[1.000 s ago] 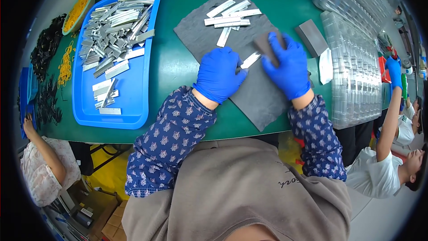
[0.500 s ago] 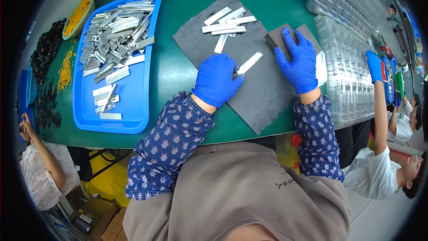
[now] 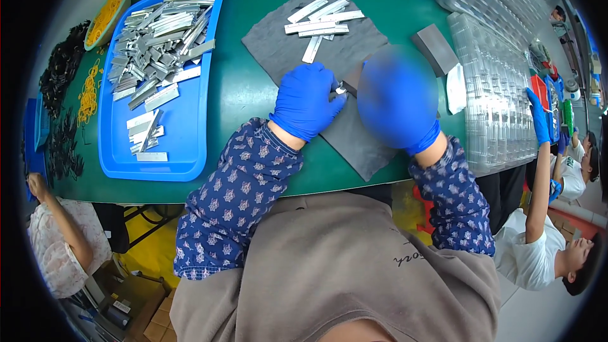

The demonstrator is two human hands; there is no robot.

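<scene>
My left hand [image 3: 307, 102], in a blue glove, is closed on one end of a silver metal strip [image 3: 341, 90] above the dark grey cloth [image 3: 277, 39]. My right hand [image 3: 398, 100], also gloved in blue, is smeared by motion just right of it. A dark grey block [image 3: 352, 80] shows at that hand's left edge, gripped under its palm and over the strip, most of which is hidden. Several silver strips [image 3: 320, 27] lie crossed in a loose pile on the cloth's far part. A second grey block [image 3: 436, 49] rests on the table farther right.
At left, a blue tray [image 3: 201, 114] holds many metal strips. Beyond it are a bowl [image 3: 92, 41] of yellow bands and black pieces [image 3: 63, 66]. Stacked clear plastic trays [image 3: 497, 88] stand at right beside a white packet [image 3: 455, 88]. Other people sit on both sides.
My right hand has moved left with one grey block, from beside the second block to the strip at my left hand. The left hand still holds the strip's end.
</scene>
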